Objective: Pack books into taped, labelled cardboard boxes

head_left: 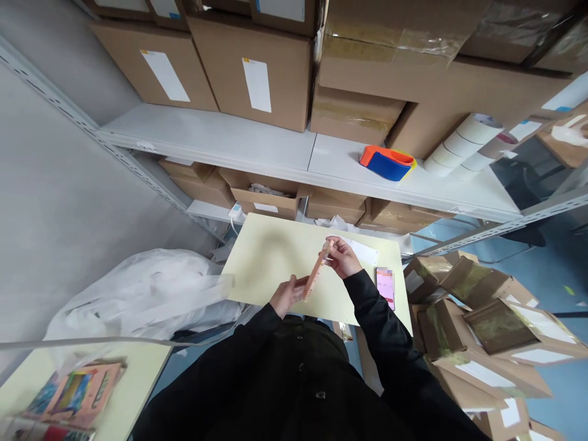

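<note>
The thin pink-orange item (pixel 315 277) is above the middle of the table (pixel 257 257), tilted from one o'clock to seven. It looks light and fairly stiff, perhaps smooth-faced, with corners that could crease; hold it by opposite ends without squeezing. Your right hand (pixel 344 258) pinches its one-o'clock end; your left hand (pixel 285 295) meets its seven-o'clock end with straight fingers, though I cannot tell whether it grips. Toward two o'clock lies white paper (pixel 367 252); toward four, a phone (pixel 384 291).
</note>
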A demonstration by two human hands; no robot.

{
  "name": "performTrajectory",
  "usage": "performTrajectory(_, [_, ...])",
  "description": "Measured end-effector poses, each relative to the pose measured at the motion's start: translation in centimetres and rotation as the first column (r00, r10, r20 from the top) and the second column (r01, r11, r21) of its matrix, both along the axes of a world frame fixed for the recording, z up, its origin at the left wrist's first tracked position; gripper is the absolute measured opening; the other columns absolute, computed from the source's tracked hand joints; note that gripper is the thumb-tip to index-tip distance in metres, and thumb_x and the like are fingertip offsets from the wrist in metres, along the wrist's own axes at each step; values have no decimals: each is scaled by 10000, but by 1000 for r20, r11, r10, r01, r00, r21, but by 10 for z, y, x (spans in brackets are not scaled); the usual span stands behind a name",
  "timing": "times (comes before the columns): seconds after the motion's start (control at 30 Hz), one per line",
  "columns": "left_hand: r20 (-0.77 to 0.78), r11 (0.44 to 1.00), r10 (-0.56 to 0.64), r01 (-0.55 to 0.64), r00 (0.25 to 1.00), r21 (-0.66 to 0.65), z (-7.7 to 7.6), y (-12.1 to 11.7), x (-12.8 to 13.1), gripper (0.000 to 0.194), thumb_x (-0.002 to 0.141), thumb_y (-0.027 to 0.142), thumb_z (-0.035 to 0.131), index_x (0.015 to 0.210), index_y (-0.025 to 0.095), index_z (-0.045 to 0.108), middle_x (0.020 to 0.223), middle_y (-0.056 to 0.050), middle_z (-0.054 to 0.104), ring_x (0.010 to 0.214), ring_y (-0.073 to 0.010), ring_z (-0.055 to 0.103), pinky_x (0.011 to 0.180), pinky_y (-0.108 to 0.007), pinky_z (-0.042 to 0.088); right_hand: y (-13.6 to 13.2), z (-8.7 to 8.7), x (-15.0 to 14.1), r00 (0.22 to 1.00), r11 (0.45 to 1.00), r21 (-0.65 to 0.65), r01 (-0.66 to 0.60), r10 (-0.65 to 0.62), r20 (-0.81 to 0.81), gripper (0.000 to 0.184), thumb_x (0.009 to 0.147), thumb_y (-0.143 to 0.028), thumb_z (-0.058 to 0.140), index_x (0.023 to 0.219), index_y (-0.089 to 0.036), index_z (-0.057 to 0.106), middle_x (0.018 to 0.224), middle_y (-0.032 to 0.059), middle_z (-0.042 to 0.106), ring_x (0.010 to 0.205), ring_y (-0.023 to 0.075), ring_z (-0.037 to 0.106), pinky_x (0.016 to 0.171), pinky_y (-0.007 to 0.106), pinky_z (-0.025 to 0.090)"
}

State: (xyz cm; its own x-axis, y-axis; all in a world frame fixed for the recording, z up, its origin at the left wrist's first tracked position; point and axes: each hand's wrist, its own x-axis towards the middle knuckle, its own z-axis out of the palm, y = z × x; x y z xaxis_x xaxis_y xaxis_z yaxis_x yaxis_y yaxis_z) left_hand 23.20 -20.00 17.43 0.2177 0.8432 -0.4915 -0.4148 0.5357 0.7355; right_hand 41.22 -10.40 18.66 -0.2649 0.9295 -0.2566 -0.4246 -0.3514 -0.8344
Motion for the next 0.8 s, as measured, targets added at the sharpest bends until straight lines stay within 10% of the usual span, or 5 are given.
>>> performTrajectory(0.47, [-323,966,201,-132,925,223,15,11,-25,409,515,444,805,760,135,698,699,-55,703,603,-165,632,603,-291,545,6,20,1,958,997,42,57,-66,281,454,552,-389,794,948,-230,639,698,-42,607,610,111,579,546,275,519])
performTrajectory(0.8, [-253,970,196,-148,947,195,10,17,-25,437,530,440,798,818,132,683,720,-47,700,627,-158,634,641,-301,539,-50,-1,12,979,999,28,-45,38,201,538,609,-407,779,1104,-252,631,854,6,661,690,141,636,624,319,552])
